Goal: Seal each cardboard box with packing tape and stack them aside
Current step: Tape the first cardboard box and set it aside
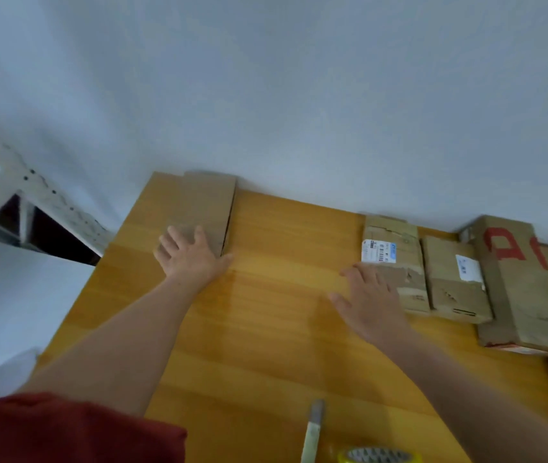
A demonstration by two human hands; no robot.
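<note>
Observed: the left hand [192, 259] lies flat on the near end of a flat cardboard box [206, 202] at the far left corner of the tabletop [266, 345], close to the wall. Its grip is spread, the fingers straight and holding nothing. The right hand [371, 302] is also spread and empty. Its fingertips are at the near left corner of the barcode-labelled box [396, 248], though actual contact cannot be confirmed. That box heads a row along the right side, with a white-labelled box [453, 279] just beside it and a red-lettered box [526, 289] beyond. The packing tape roll [379, 456] sits at the near edge, well apart from both hands, beside a pale narrow tool, probably a cutter [312, 432]; it is too blurred to be sure. Assessment: the step in hand appears to be setting one box aside on the left and fetching the next from the row. Recommendation: square the left box against the corner with flat pressure so that later boxes stack true. Take the barcode-labelled box by its sides, since its torn top paper could tear further if dragged. Bring it to the bare centre of the tabletop, within reach of the tape. Confirm that the flaps meet before any tape is applied.
</note>
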